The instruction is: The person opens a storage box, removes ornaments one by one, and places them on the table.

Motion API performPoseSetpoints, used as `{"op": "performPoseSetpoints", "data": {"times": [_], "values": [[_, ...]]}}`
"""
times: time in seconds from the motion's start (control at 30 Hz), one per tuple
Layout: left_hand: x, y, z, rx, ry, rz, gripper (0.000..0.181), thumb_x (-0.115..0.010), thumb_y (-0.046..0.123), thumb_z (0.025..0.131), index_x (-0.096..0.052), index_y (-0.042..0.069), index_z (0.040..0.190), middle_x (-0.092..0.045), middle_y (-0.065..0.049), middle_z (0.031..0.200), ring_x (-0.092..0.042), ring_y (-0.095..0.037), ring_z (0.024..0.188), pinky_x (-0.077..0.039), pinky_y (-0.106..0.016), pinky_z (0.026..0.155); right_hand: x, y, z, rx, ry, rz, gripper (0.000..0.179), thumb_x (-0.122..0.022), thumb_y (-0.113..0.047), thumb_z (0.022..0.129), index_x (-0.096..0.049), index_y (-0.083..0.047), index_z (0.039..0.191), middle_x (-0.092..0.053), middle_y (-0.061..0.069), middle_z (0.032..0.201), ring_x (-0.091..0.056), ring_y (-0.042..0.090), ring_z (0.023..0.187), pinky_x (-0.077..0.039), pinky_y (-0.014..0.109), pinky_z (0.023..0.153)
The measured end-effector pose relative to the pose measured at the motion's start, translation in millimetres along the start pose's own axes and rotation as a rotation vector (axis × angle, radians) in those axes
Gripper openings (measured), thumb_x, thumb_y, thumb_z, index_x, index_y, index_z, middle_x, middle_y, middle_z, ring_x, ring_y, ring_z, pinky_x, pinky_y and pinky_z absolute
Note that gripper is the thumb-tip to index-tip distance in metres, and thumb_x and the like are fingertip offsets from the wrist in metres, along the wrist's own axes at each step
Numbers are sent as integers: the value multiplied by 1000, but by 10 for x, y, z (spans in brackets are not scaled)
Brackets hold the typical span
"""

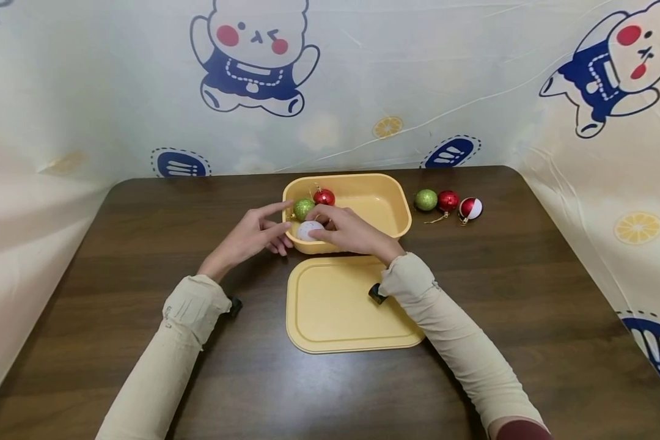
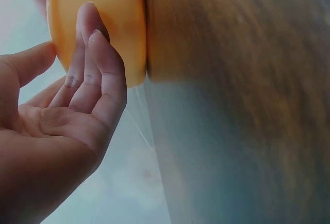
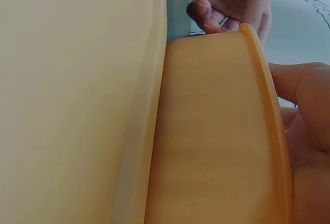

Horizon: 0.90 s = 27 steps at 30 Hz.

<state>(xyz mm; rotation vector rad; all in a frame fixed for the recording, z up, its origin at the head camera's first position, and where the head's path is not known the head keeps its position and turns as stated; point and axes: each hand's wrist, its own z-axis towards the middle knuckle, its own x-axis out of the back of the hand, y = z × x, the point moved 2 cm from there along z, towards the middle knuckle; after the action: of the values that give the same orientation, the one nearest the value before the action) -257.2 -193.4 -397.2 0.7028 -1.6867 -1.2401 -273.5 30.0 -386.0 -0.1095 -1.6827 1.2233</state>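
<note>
In the head view a yellow plastic box (image 1: 374, 211) stands on the table. Its left end holds a green glitter Christmas ball (image 1: 304, 209), a shiny red Christmas ball (image 1: 324, 196) and a white Christmas ball (image 1: 310, 231). My right hand (image 1: 352, 229) reaches over the near rim and pinches the white ball between thumb and fingers, low inside the box. At the box's left end, my left hand (image 1: 255, 234) touches the rim with its fingers loosely extended. The left wrist view shows those fingers (image 2: 111, 74) against the end wall. The right wrist view hides the balls behind the wall.
A yellow lid (image 1: 346, 305) lies flat on the table just in front of the box, under my right wrist. Right of the box sit another green ball (image 1: 426, 200), another red ball (image 1: 448, 200) and a red-and-white ball (image 1: 470, 209). A printed curtain (image 1: 352, 79) hangs behind the table.
</note>
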Motion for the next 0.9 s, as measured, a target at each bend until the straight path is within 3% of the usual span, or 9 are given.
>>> {"op": "performPoseSetpoints", "data": {"times": [0.23,0.37,0.5,0.6,0.73,0.9], "values": [[23,-10,-38,17,4,12,55,-58,21,103,-39,14,154,-69,-31,88,-69,-41,72,-61,-46,68,41,-26,13,64,37,83,35,-57,-21,103,-61,-9,135,-66,6,124,-66,20,103,-54,33,89],[34,-16,-43,23,7,11,55,-57,19,103,-39,15,154,-69,-30,89,-69,-41,72,-61,-47,70,98,-47,6,43,89,75,36,-57,-25,103,-62,-13,137,-63,3,132,-65,18,105,-54,32,90],[42,-25,-44,22,7,4,54,-57,19,103,-38,14,154,-68,-31,89,-70,-37,71,-60,-48,70,159,-46,-13,31,127,98,37,-59,-26,102,-61,-16,137,-53,7,145,-65,21,106,-54,33,90],[48,-35,-47,23,7,3,55,-57,20,103,-38,15,154,-68,-31,89,-70,-34,71,-61,-47,70,201,-48,-29,37,141,137,37,-64,-23,99,-61,-15,135,-53,8,145,-65,22,107,-54,33,91],[48,-35,-49,30,4,0,55,-58,21,103,-38,15,154,-68,-32,90,-70,-34,71,-61,-47,70,260,-50,-59,27,144,165,37,-68,-21,97,-62,-14,132,-62,5,132,-66,23,106,-55,31,90],[17,-1,-21,19,-5,-10,56,-58,22,103,-38,15,154,-68,-32,90,-70,-35,71,-61,-47,69,362,-53,-127,37,166,133,42,-66,-19,98,-58,-14,139,-58,6,139,-60,22,117,-52,35,97]]}}
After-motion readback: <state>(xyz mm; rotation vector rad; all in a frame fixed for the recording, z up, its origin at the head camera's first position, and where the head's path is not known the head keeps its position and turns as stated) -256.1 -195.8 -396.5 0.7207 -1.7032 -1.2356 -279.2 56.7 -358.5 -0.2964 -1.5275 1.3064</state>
